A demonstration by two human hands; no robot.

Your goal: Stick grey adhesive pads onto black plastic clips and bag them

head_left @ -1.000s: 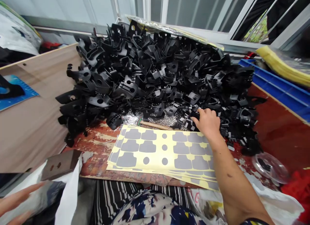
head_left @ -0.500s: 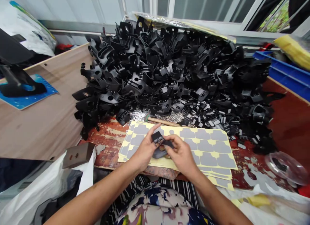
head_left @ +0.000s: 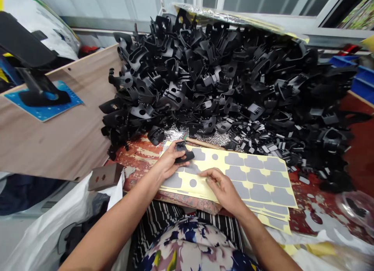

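Note:
In my left hand (head_left: 169, 162) is a black plastic bracket (head_left: 184, 155), held over the left end of the sticker sheets, with the fingers wrapped round it. My right hand (head_left: 223, 189) is over the middle of the same stack, its index finger and thumb bent close together. Those fingertips touch or nearly touch the edge of a grey sticker (head_left: 191, 169); whether they pinch it does not show clearly. The yellow backing sheet (head_left: 206, 187) carries several rows of grey stickers, with bare yellow where some are gone. Both hands are apart.
Behind the sheets rises a large heap of black plastic parts (head_left: 201, 68). A wooden-handled tool (head_left: 204, 143) lies beside loose metal pins (head_left: 217, 138). A brown block (head_left: 105, 176) stands at the left edge, a clear round tub (head_left: 355, 210) at the right. A phone stand (head_left: 41, 88) is farther left.
My right hand has let go of the black bracket and moved to the sticker sheet. My left hand has carried the bracket up and left and turned it. The view has shifted slightly.

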